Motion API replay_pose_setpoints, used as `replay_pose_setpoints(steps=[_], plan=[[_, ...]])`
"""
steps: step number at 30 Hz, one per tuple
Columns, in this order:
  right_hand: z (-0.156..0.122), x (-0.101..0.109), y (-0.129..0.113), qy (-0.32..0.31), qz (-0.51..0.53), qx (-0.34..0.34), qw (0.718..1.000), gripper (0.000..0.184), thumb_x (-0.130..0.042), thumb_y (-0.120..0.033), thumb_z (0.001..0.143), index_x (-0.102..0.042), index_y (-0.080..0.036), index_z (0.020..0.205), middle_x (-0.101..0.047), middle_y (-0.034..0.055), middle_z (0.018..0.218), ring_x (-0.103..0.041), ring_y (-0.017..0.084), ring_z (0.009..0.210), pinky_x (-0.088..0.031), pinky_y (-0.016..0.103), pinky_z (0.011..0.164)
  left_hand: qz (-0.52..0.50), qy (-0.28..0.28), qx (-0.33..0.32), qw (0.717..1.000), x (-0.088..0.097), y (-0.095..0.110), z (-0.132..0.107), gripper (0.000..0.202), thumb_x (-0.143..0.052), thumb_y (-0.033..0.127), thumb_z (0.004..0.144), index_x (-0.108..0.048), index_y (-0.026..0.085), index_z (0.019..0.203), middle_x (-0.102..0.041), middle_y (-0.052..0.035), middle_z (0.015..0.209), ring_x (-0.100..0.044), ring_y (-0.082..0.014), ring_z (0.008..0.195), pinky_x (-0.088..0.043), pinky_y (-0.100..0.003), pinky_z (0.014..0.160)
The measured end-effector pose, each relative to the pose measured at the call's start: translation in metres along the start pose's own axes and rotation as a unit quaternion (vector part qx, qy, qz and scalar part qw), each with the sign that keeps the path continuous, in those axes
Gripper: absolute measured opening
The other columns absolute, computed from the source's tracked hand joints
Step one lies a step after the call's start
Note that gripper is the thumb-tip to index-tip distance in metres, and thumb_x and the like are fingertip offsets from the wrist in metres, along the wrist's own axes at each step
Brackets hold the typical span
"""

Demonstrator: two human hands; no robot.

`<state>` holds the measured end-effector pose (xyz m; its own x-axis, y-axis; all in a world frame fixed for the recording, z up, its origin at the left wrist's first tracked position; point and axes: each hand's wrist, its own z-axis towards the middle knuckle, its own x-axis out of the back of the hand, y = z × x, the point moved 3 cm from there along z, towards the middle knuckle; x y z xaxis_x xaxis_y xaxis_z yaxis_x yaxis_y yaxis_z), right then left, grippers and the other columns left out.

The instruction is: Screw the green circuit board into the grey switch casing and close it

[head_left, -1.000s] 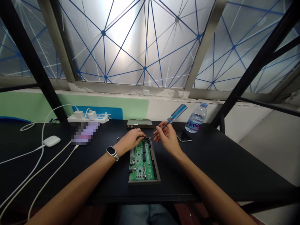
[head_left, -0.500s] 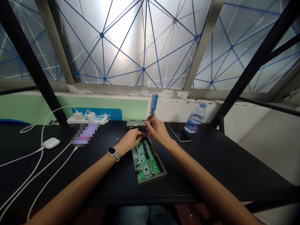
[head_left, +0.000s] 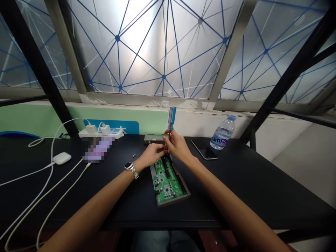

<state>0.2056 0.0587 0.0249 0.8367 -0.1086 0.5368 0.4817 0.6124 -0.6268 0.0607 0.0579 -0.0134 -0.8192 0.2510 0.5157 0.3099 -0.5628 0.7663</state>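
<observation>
A green circuit board (head_left: 168,182) lies in a shallow metal case (head_left: 175,202) in front of me. My right hand (head_left: 177,144) is closed around the shaft and lower handle of a screwdriver (head_left: 172,117) with a blue and clear handle. The screwdriver stands nearly upright, its tip hidden behind my fingers at the far end of the board. At that same end my left hand (head_left: 153,154) has its thumb and fingers together by the screwdriver's lower end. Whatever is between those fingertips is too small to make out. Some tiny screws (head_left: 134,155) lie left of the left hand.
A flat metal cover (head_left: 156,138) lies behind my hands. On the right are a dark phone (head_left: 206,151) and a water bottle (head_left: 223,133). To the left are a power strip (head_left: 115,133), a blurred phone (head_left: 99,149), a white earbud case (head_left: 62,158) and cables on the black table (head_left: 126,213).
My left hand has moved right and closer to the screwdriver's shaft, its fingertips now meeting near the right hand. The screwdriver stays nearly upright. The whole view has shifted slightly.
</observation>
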Motion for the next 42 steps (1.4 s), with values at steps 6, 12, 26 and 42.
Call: replay_pose_setpoints(steps=[6,12,26,42], plan=[[-0.004,-0.001,0.001,0.008,0.001,0.004,1.000,0.022,-0.052,-0.034,0.098,-0.055,-0.021,0.115,-0.059,-0.0031,0.068,-0.060,0.014,0.053,-0.045,0.024,0.054,0.079,0.051,-0.007,0.996,0.000,0.004,-0.006,0.023,-0.064,0.030,0.093,-0.080,0.022,0.109,-0.079,-0.0052,0.102,-0.070,-0.0246,0.093,-0.050,-0.033,0.086],[-0.004,-0.002,0.002,0.003,0.010,0.011,1.000,0.025,-0.052,-0.034,0.098,-0.055,-0.020,0.119,-0.060,-0.0022,0.070,-0.061,0.015,0.055,-0.045,0.024,0.056,0.110,0.054,0.002,0.993,0.001,0.003,-0.005,0.021,-0.066,0.028,0.093,-0.080,0.024,0.107,-0.079,-0.0038,0.100,-0.069,-0.0234,0.090,-0.048,-0.032,0.082],[-0.004,0.000,0.000,-0.023,0.016,0.005,1.000,0.030,-0.052,-0.034,0.098,-0.056,-0.020,0.124,-0.059,-0.0024,0.071,-0.062,0.016,0.060,-0.048,0.025,0.060,0.089,0.060,0.005,0.994,-0.001,0.004,-0.007,0.022,-0.065,0.032,0.094,-0.080,0.020,0.103,-0.079,-0.0050,0.096,-0.069,-0.0221,0.085,-0.048,-0.030,0.077],[0.003,0.013,-0.017,0.109,0.013,-0.021,0.994,0.035,-0.065,-0.052,0.088,-0.044,-0.024,0.091,-0.061,-0.0041,0.073,-0.055,0.011,0.046,-0.042,0.024,0.050,0.107,0.077,0.022,0.991,-0.003,-0.004,-0.006,0.020,-0.068,0.034,0.091,-0.078,0.019,0.098,-0.079,-0.0055,0.096,-0.070,-0.0228,0.090,-0.050,-0.031,0.079]])
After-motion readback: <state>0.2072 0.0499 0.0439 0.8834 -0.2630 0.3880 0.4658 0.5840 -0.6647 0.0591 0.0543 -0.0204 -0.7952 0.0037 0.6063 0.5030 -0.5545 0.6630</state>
